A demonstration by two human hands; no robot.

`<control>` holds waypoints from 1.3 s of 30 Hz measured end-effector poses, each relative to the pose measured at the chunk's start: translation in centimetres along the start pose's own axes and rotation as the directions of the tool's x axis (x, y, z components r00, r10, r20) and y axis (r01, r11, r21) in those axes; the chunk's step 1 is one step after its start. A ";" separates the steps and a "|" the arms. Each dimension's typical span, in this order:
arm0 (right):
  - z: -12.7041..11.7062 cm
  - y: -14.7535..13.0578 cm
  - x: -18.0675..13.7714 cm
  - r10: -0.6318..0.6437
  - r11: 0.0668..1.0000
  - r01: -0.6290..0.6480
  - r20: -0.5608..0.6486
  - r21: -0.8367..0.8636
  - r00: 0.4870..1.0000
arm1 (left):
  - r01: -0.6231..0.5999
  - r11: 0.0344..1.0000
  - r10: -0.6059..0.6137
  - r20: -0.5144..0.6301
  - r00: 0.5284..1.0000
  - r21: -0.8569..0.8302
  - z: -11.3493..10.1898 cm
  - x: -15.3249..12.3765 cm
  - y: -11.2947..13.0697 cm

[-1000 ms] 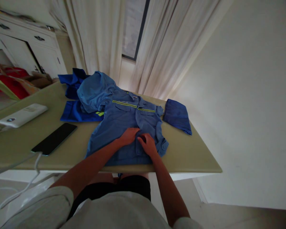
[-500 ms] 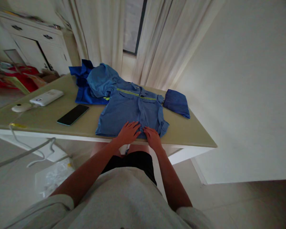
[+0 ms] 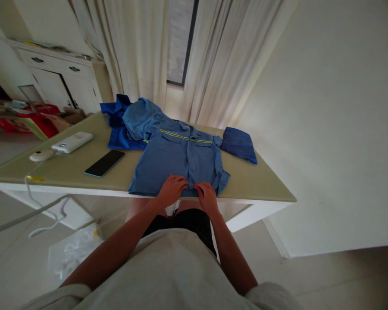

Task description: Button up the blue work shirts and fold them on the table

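Note:
A blue work shirt with yellow stripes across the chest lies front up on the table, its hem along the near edge. One sleeve is spread to the back left; the other is folded in along the right side. My left hand is at the lower front beside the button placket, its bent fingers pinching the cloth. Just right of the placket, my right hand has its fingers curled together on the shirt near the hem. The fingertips are partly hidden, and a small gap separates the hands.
A folded dark blue garment lies right of the shirt. Bright blue cloth is under the left sleeve. A phone, a white power bank and a cable occupy the table's left. A wall stands at right.
My fingers, flatter on the shirt before, are now bent and drawn in at the placket. The camera view has tilted up slightly, so the table appears lower. The shirt has stayed in place.

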State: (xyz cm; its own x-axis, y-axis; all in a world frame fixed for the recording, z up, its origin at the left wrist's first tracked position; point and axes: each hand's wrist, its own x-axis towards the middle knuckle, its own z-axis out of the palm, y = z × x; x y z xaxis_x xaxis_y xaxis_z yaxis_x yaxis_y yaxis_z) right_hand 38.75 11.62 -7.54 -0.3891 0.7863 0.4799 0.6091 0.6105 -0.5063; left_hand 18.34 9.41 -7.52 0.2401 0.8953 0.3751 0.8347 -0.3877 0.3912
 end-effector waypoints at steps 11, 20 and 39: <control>-1.1 -0.7 3.1 0.191 0.976 -0.172 0.151 -0.131 0.970 | -0.031 0.989 0.063 0.225 0.972 -0.145 -1.9 -0.5 -0.2; 2.4 -0.6 6.7 0.339 0.904 -0.317 0.027 -0.288 0.941 | 0.316 0.946 -0.323 0.106 0.941 0.075 -0.2 6.9 -0.9; 2.6 1.4 5.6 0.269 0.961 -0.271 -0.031 -0.052 0.963 | 0.105 0.994 -0.105 -0.032 0.994 0.007 1.1 5.6 0.7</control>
State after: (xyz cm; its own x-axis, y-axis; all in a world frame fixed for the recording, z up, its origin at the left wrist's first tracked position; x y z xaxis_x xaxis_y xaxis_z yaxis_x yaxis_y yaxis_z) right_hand 35.65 17.13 -7.42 -0.1891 0.9183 0.3477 0.7267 0.3690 -0.5794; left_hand 20.80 14.41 -6.05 0.1355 0.9236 0.3587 0.8587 -0.2901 0.4225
